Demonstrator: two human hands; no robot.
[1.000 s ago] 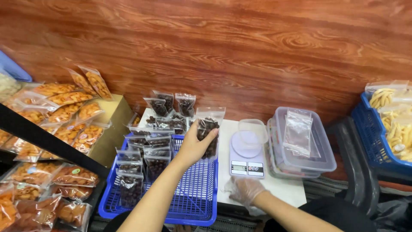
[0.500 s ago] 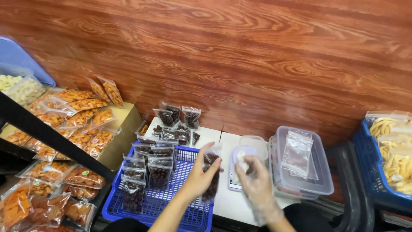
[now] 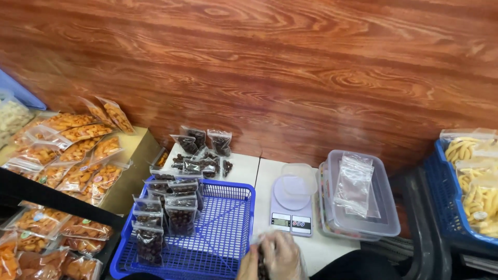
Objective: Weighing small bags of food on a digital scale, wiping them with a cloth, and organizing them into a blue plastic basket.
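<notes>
At six o'clock, low in view: left hand (image 3: 249,267) bare, right hand (image 3: 282,256) gloved, both closed together on a small clear pouch (image 3: 262,264) of dark pieces, mostly hidden. Held over table edge, just beside blue basket (image 3: 228,228). Rows of filled pouches (image 3: 166,212) already standing at nine o'clock inside basket; right half unfilled. Scale (image 3: 291,207) at twelve o'clock bearing only a clear tub. Empty bags (image 3: 354,184) remaining on lidded box at two o'clock.
</notes>
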